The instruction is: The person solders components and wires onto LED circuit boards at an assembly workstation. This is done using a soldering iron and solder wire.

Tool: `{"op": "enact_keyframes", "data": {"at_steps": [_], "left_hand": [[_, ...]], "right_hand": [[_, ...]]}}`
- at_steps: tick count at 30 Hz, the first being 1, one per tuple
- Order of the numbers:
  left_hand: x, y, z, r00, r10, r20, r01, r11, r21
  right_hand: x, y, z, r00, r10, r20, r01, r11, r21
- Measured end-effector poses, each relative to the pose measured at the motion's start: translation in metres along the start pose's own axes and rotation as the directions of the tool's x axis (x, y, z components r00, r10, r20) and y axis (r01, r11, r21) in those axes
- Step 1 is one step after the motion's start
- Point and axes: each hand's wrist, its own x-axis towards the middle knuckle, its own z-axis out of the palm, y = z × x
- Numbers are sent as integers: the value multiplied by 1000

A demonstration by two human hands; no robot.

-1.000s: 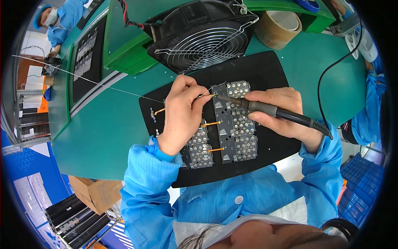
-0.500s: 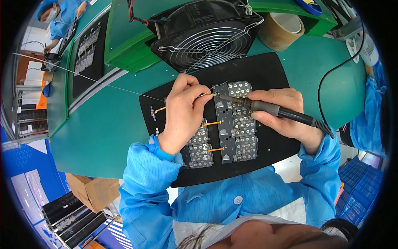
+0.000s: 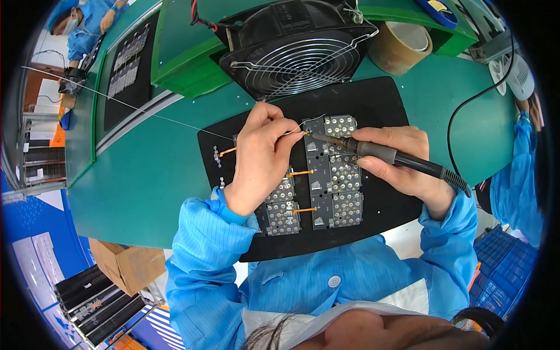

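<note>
My right hand [image 3: 411, 153] grips a soldering iron [image 3: 382, 153] by its black handle. The iron's tip points left at the top of a dark circuit board panel [image 3: 318, 184] with rows of round light dots. My left hand [image 3: 259, 160] is closed in a pinch on thin silvery solder wire [image 3: 300, 123], whose end curves over the board's top edge. By those fingertips a short orange lead [image 3: 304, 133] meets the board close to the iron tip. Lower orange leads [image 3: 301, 172] join this panel to a second one [image 3: 283, 217], partly hidden under my left hand.
The boards lie on a black mat [image 3: 373, 233] on a green table [image 3: 134, 198]. Beyond it stand a black fan [image 3: 300, 64] with a wire guard and a tape roll [image 3: 402, 46]. The iron's cable [image 3: 452, 128] loops at right. A co-worker [image 3: 87, 35] sits far left.
Both hands keep nearly the same place at the board's top. The view has shifted slightly, so the fan and table appear a little to the right.
</note>
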Motion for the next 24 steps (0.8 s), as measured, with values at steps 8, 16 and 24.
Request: {"op": "enact_keyframes", "data": {"at_steps": [8, 16, 24], "left_hand": [[0, 5, -1, 999, -41, 3, 41, 999, -10], [1, 6, -5, 999, -29, 24, 29, 999, -16], [-13, 10, -31, 999, -29, -34, 28, 1000, -9]], "right_hand": [[1, -2, -2, 999, 34, 36, -34, 999, -11], [-2, -7, -15, 999, -1, -32, 0, 1000, -27], [-28, -20, -42, 878, 95, -469, -157, 983, -95]]}}
